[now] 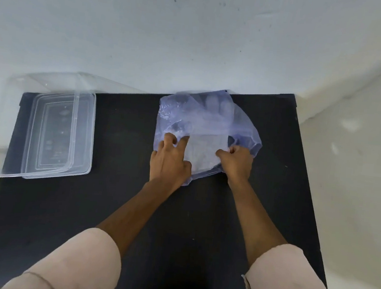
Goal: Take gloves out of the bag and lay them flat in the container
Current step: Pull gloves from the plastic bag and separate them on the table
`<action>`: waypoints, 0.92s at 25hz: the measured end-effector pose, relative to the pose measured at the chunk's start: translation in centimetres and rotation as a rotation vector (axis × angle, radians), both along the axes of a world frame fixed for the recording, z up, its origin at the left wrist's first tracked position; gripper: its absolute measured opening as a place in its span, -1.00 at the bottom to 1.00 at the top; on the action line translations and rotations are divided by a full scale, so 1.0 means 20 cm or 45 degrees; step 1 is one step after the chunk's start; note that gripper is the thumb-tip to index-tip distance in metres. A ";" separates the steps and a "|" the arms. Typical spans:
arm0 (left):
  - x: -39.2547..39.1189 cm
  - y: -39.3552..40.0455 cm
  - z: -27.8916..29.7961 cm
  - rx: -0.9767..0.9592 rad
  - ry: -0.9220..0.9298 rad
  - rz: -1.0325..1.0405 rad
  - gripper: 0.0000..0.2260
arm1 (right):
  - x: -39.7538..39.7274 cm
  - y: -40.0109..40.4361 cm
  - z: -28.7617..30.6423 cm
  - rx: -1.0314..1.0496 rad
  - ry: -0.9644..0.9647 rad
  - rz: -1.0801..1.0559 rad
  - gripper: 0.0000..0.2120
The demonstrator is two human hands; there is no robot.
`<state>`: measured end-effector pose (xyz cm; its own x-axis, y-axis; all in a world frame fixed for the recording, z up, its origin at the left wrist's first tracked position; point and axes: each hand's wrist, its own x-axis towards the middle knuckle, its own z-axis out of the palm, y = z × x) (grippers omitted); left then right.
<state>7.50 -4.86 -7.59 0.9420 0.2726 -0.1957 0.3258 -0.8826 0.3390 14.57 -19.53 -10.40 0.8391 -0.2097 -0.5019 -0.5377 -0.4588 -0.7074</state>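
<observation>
A person seated at a black matte tabletop (133, 208) works at the near edge of a thin, translucent pale-blue plastic bag (209, 123) lying crumpled toward the far right of the surface, against a white wall (148, 37). The left hand (169, 161) rests on the bag's near-left corner with fingers (183, 141) spread and pressing the film down, while the right hand (236, 162) is curled closed, pinching a fold of the bag's near-right edge; the two hands sit close together but do not touch. Through the film, pale gloves (213, 105) show as a row of finger shapes at the bag's far end, pointing away from the person, so the gloves appear to run lengthwise from the hands toward the wall, with the cuffs likely nearest the hands, though the plastic blurs that end. The clear rectangular plastic container (47, 132), with what seems to be its clear lid (84, 139) lying partly beneath it, stands well apart at the table's far left, its long side also running away from the person. No glove is out yet. Judging by the layout, the bag's mouth must be parted before either hand can reach in, and the left hand lies nearer the container for the carry across.
</observation>
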 end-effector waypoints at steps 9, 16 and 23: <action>0.04 0.05 -0.01 -0.118 -0.065 -0.014 -0.41 | -0.13 0.31 -0.05 0.825 0.217 -0.903 -0.42; 0.03 0.12 -0.02 -0.202 -0.051 -0.032 -0.39 | -0.23 0.19 0.03 0.936 0.069 -1.073 -0.60; -0.45 0.15 0.04 -0.502 -0.333 0.040 -0.55 | -0.79 0.19 0.15 0.953 0.031 -1.261 -0.65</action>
